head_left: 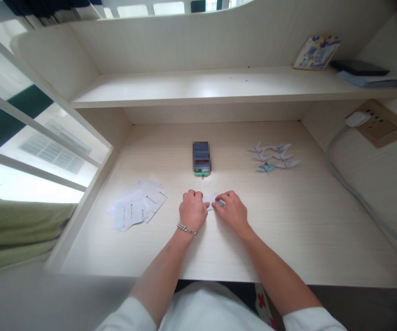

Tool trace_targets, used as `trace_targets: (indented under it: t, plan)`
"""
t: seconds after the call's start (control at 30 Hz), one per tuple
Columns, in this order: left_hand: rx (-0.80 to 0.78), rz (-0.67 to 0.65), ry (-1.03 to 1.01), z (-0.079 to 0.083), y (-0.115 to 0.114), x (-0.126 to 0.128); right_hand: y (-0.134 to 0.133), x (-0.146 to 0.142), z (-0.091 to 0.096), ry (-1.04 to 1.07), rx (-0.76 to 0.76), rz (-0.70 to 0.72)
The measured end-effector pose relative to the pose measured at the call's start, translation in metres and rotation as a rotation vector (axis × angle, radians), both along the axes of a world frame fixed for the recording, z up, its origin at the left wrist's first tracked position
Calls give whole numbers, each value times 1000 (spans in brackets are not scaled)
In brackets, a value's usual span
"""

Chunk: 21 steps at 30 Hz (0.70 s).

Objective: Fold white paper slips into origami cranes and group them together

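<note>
A small folded piece of white paper (210, 198) lies on the desk between my hands. My left hand (193, 210) is closed on its left end, fingers curled and thumb pressed on the paper. From the other side my right hand (232, 212) pinches the paper's right end between thumb and fingers. The hands partly cover the paper, so its full shape is hidden. To the left lies a loose pile of printed white paper sheets (129, 212). Several folded paper cranes (282, 156), one of them bluish (265, 167), sit in rows at the right.
A phone (201, 157) with a green lower edge lies beyond my hands, its screen blurred. The shelf (184, 87) above the desk holds a colourful packet (316, 53) and a dark flat item (360, 67). A charger (357, 119) with a cable fills the right wall socket.
</note>
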<state>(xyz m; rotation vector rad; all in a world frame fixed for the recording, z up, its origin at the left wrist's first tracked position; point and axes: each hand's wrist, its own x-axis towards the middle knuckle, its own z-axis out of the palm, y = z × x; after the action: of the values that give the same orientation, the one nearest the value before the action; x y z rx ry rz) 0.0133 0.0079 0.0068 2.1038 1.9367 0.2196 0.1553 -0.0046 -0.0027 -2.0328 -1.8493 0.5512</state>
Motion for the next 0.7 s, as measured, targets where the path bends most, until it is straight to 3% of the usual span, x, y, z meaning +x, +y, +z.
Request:
trace_targets:
  t: [0.27, 0.43, 0.57, 0.7]
  plan:
    - [-81, 24, 13, 6, 8, 5, 0, 1, -1, 0, 8, -3]
    - [-126, 30, -109, 2, 16, 2, -1, 0, -2, 22, 16, -13]
    - [-188, 64, -379, -4, 18, -4, 0, 4, -4, 147, 65, -87]
    - [-253, 125, -823, -9, 13, -8, 10, 11, -7, 600, 74, -223]
